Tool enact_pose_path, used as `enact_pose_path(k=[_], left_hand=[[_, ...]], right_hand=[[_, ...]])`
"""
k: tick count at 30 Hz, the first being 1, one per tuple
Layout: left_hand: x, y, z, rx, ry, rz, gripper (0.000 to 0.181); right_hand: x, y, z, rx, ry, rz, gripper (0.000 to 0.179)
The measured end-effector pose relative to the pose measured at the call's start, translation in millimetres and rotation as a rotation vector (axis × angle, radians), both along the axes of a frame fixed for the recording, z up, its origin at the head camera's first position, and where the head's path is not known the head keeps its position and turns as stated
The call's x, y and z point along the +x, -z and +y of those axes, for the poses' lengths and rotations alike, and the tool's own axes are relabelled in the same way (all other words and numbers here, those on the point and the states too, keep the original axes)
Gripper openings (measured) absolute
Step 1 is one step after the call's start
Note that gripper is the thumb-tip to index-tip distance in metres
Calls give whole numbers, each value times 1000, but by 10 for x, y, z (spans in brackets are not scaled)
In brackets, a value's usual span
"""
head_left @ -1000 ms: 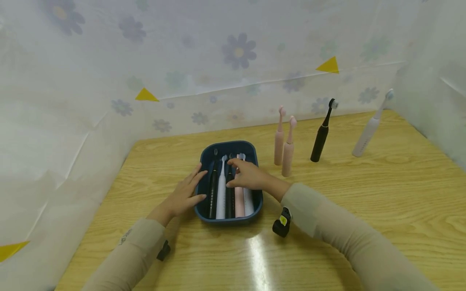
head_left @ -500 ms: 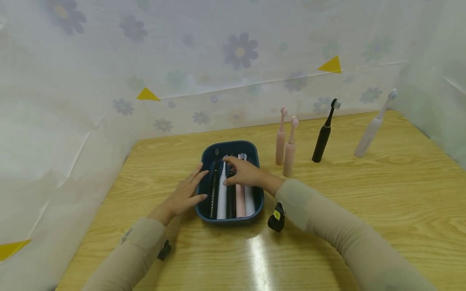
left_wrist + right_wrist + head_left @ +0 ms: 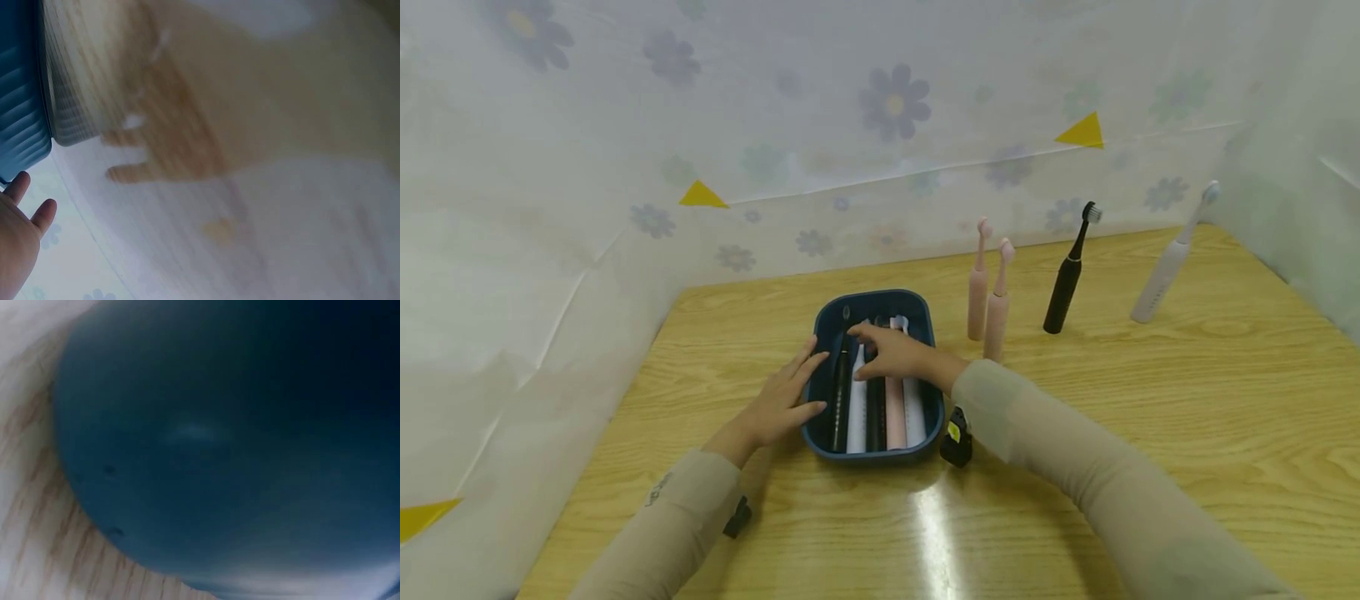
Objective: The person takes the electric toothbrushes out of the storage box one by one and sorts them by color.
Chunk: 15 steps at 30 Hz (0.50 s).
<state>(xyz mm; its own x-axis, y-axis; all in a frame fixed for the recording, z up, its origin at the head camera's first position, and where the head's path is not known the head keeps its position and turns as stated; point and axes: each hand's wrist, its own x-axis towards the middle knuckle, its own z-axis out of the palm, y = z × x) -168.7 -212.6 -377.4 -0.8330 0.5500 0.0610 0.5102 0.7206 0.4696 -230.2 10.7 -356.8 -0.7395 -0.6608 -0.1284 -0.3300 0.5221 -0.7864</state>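
Observation:
In the head view a dark blue bin (image 3: 871, 459) holds several electric toothbrushes side by side. From the left come a black toothbrush (image 3: 840, 408), a white toothbrush (image 3: 857, 417), a second black one, a pink toothbrush (image 3: 896, 421) and another white one. My left hand (image 3: 778, 404) rests on the bin's left rim with its fingers spread. Above the brushes, my right hand (image 3: 897, 353) has thumb and forefinger apart, near the left black toothbrush and over the white one beside it. Its palm hides the middle of the brushes. The right wrist view is filled by the bin's wall (image 3: 187, 487).
Right of the bin, two pink toothbrushes (image 3: 977, 304) stand upright on the wooden table (image 3: 850, 533). Farther right stand a black toothbrush (image 3: 1063, 296) and a white toothbrush (image 3: 1161, 282). Flowered white sheeting (image 3: 805, 125) encloses the table's back and sides.
My right hand has moved left across the brushes, from above the right black and pink ones toward the left black one. The left hand stays at the rim.

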Motion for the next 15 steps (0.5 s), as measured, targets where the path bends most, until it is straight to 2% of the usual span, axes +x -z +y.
enact_pose_path(k=[15], left_hand=[[19, -13, -3, -16, -12, -18, 64]], right_hand=[[-72, 52, -114, 144, -74, 37, 66]])
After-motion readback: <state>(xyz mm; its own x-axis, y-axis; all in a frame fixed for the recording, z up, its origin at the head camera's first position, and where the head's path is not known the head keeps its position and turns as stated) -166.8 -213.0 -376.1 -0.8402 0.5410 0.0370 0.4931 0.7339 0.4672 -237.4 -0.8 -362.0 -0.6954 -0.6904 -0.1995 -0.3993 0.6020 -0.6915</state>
